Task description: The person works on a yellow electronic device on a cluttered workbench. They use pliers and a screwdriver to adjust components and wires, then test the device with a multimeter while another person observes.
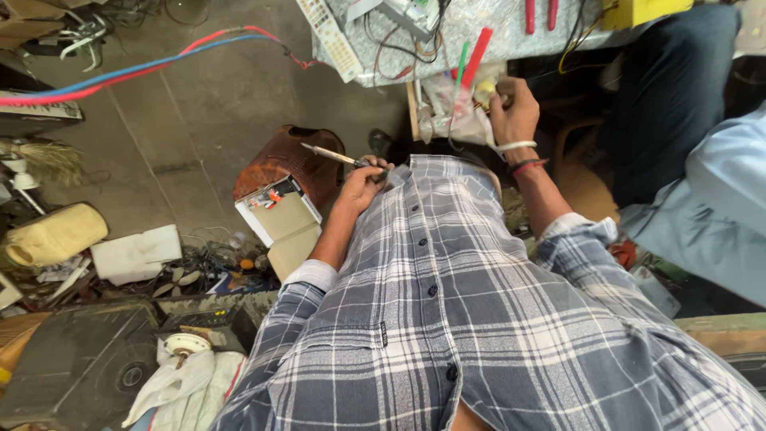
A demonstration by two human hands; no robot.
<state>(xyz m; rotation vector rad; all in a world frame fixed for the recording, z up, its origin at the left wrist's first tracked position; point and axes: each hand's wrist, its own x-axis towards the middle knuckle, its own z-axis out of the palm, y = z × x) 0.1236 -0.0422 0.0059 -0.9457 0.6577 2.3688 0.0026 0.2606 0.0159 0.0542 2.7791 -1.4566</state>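
1. Our plaid shirt (447, 319) fills the foreground.
2. Our left hand (363, 182) grips a thin tool (331, 155) over the floor.
3. Our right hand (515, 112) clutches plastic bags (455, 112) below the tabletop (479, 40) edge.

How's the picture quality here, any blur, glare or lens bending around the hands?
Head view: soft even daylight with no hard shadows; the left hand holding the soldering iron is sharp; the right hand reaching into the plastic bag is sharp too, with mild sheen on the bag; wide-angle bending curves the edges.
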